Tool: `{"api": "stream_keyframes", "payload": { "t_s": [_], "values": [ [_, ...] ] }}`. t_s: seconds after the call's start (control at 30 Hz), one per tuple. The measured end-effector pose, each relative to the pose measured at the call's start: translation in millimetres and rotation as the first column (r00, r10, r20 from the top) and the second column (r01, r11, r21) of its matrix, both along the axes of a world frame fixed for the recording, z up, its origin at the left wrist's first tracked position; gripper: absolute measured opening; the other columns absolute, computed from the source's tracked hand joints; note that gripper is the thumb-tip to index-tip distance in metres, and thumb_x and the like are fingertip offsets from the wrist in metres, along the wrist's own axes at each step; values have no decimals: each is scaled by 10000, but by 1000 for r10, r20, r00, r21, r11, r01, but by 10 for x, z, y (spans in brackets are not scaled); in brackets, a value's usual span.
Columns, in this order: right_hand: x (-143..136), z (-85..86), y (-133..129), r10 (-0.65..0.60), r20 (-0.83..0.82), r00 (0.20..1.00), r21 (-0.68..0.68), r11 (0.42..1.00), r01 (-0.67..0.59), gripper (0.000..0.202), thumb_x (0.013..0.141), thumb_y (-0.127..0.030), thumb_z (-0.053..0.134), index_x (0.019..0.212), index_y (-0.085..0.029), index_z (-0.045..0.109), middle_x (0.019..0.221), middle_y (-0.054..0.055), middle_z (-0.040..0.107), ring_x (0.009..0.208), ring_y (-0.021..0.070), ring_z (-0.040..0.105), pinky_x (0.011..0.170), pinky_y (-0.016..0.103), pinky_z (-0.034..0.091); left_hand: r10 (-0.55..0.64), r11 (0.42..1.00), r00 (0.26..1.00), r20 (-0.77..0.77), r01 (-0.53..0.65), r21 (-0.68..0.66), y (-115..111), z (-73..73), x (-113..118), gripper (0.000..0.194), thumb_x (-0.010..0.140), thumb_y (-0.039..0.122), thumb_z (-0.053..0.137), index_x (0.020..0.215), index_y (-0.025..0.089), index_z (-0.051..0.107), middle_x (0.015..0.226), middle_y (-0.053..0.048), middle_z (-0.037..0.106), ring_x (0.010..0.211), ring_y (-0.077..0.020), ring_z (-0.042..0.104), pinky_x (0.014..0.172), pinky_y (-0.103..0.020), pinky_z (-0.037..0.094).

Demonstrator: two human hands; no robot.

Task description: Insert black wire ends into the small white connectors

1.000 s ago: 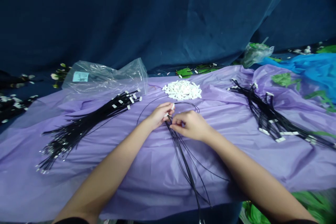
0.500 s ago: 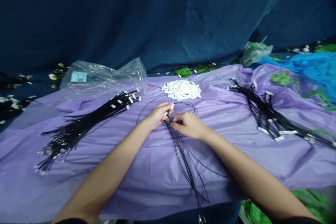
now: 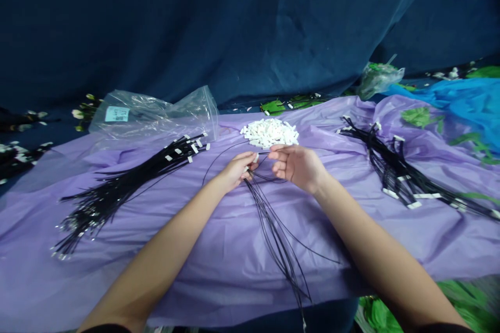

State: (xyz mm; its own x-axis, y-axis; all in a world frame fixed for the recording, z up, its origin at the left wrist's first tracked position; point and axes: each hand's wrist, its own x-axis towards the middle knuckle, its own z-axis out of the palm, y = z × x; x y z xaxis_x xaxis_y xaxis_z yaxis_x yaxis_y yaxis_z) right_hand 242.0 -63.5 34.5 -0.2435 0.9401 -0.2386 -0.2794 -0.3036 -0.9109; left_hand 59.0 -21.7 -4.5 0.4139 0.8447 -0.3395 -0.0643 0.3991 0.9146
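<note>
My left hand [image 3: 237, 169] pinches a small white connector [image 3: 256, 157] with thin black wires. From below those fingers a loose bunch of black wires [image 3: 275, 237] fans down over the cloth to its front edge. Just to the right, my right hand [image 3: 299, 165] is open with its palm turned toward the left and its fingers parted. A few curved wires run by its fingertips; whether they touch, I cannot tell. Behind both hands lies a heap of small white connector housings [image 3: 269, 132].
A thick bundle of black wires with white ends [image 3: 133, 182] lies on the left, another black bundle [image 3: 402, 169] on the right. Purple cloth [image 3: 219, 260] covers the table. A clear zip bag [image 3: 156, 114] with a label is at the back left; blue plastic [image 3: 464, 101] is at the far right.
My right hand has moved up and to the right, away from the wire bunch, and its fingers have opened. The left hand has stayed in place with its grip.
</note>
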Motion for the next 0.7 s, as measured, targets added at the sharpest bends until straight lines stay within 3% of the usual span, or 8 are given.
{"api": "stream_keyframes", "payload": {
  "t_s": [0.1, 0.17, 0.27, 0.33, 0.43, 0.53, 0.63, 0.7],
  "values": [
    [31, -9, 39, -229, -120, 966, -12, 973, 229, 202, 876, -334, 410, 951, -200, 542, 797, 26, 639, 554, 116, 573, 544, 242, 486, -23, 1000, 1000, -11, 23, 0, -14, 14, -6, 224, 852, 338, 593, 779, 141, 518, 615, 47, 434, 357, 14, 244, 375, -138, 240],
    [39, -35, 62, -378, -194, 905, 3, 923, 386, 199, 880, -380, 491, 929, -200, 560, 709, -14, 576, 511, 94, 532, 518, 224, 466, -36, 999, 999, -16, 36, 2, -20, 19, -13, 217, 856, 334, 588, 782, 148, 506, 620, 53, 432, 351, 20, 231, 393, -140, 278],
    [83, -56, 99, -554, -278, 785, 57, 806, 589, 227, 855, -418, 578, 873, -192, 582, 605, -68, 461, 428, 56, 423, 460, 200, 413, -51, 999, 998, -21, 51, -4, -19, 17, -22, 207, 870, 331, 566, 790, 157, 488, 621, 56, 428, 349, 20, 222, 400, -139, 280],
    [143, -40, 125, -656, -317, 685, 88, 698, 710, 251, 847, -438, 593, 816, -191, 561, 580, -88, 421, 398, 44, 374, 431, 191, 382, -55, 998, 998, -24, 55, -11, -14, 16, -25, 198, 876, 330, 553, 803, 159, 486, 617, 56, 424, 351, 18, 218, 392, -135, 247],
    [224, 17, 144, -729, -359, 583, 129, 580, 804, 287, 851, -415, 598, 716, -195, 473, 589, -87, 445, 412, 53, 428, 441, 203, 411, -55, 998, 998, -31, 55, -15, -9, 21, -23, 189, 877, 323, 549, 811, 159, 483, 615, 55, 426, 355, 17, 217, 392, -135, 228],
    [199, 54, 118, -695, -340, 634, 171, 617, 768, 327, 867, -453, 570, 710, -209, 419, 614, -79, 486, 421, 69, 480, 430, 214, 423, -59, 998, 998, -34, 59, -13, -10, 26, -17, 196, 877, 327, 548, 803, 161, 477, 615, 55, 424, 354, 18, 214, 397, -140, 232],
    [75, 16, 79, -647, -243, 722, 164, 707, 688, 357, 886, -537, 496, 735, -232, 387, 521, -109, 384, 323, 55, 294, 336, 186, 253, -63, 998, 998, -31, 63, -8, -13, 21, -17, 206, 869, 338, 559, 799, 162, 477, 611, 58, 416, 353, 17, 208, 395, -147, 221],
    [2, -46, 66, -621, -104, 777, 248, 740, 625, 366, 913, -552, 422, 733, -239, 362, 486, -116, 287, 341, 61, 184, 345, 190, 172, -65, 998, 997, -28, 65, -3, -13, 13, -19, 214, 859, 348, 571, 799, 164, 479, 610, 59, 416, 353, 16, 207, 398, -151, 222]
  ]
}}
